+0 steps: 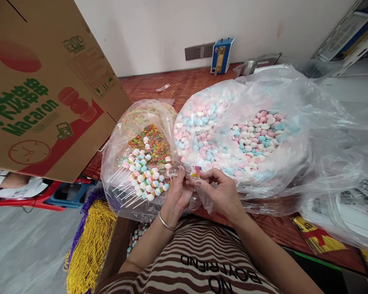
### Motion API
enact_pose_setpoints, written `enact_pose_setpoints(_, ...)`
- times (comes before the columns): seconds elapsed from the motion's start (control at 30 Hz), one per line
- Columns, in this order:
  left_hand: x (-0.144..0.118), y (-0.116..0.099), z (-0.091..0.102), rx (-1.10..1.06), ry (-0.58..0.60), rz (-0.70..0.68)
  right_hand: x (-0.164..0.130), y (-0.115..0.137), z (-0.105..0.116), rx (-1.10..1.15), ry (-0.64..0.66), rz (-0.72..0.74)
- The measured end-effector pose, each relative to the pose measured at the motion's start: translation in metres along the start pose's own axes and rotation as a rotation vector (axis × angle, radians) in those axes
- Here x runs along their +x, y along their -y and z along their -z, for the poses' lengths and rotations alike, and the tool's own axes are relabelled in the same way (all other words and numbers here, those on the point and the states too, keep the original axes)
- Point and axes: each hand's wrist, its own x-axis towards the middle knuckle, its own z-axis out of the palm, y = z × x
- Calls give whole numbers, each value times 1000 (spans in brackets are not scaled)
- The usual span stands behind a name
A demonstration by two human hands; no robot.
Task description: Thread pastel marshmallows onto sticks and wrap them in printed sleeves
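My left hand (178, 194) and my right hand (223, 195) meet in front of me, fingers pinched. Between them is a small clear plastic wrapper (196, 170) with yellow, red and purple print. Its lower part hangs below the fingertips; anything inside is hard to make out. Just left of my left hand, several candy skewers (147, 177) with pastel pieces on white sticks lie on an open clear bag (110, 163). Small multicoloured rings (153, 143) fill that bag. Close beyond my right hand is a large clear bag (294, 159) of pink, white and blue candies (257, 134).
A tall cardboard box (46, 122) stands at the left. Gold bead strands (92, 249) hang beside the reddish wooden table (135, 86). A blue device (222, 56) and a metal cup (248, 67) stand by the wall. Below my left arm, an open box (118, 241) holds more candies.
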Motion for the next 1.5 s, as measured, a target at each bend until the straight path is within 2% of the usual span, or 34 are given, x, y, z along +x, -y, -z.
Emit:
enact_pose_setpoints(0.13,0,-3,-2,-92,19,83,-7,10,5,-82,-74,198)
enact_pose_setpoints(0.23,-1,-2,-1,-75,-17,41,-10,15,7,-149,-102,412)
enact_pose_setpoints(0.3,-1,1,1,-33,-31,-6,-11,15,5,-195,-98,488)
enact_pose_setpoints(0.47,-2,8,5,94,24,-202,-11,9,-2,-206,15,425)
enact_pose_setpoints(0.53,-5,8,4,128,33,-226,-10,8,-3,-144,25,371)
enact_pose_setpoints(0.6,-9,6,1,147,56,-209,-10,7,-4,-98,0,334)
enact_pose_setpoints(0.77,-16,0,0,137,182,-39,-8,6,-3,-135,-5,343)
enact_pose_setpoints(0.87,-13,-1,3,68,126,-34,-9,4,-4,-191,-13,373)
enact_pose_setpoints(1.03,-6,1,6,-50,17,0,-12,2,-7,-423,-146,512)
enact_pose_setpoints(1.17,-5,-3,4,-127,-60,108,-17,8,-7,-445,-131,613)
enact_pose_setpoints(1.23,-7,-7,3,-157,-71,160,-20,12,-8,-406,-119,615)
enact_pose_setpoints(1.33,-10,-11,1,-171,-69,167,-22,17,-9,-352,-112,612)
enact_pose_setpoints(1.5,-14,-29,6,-191,-3,38,-19,14,-8,-279,-108,572)
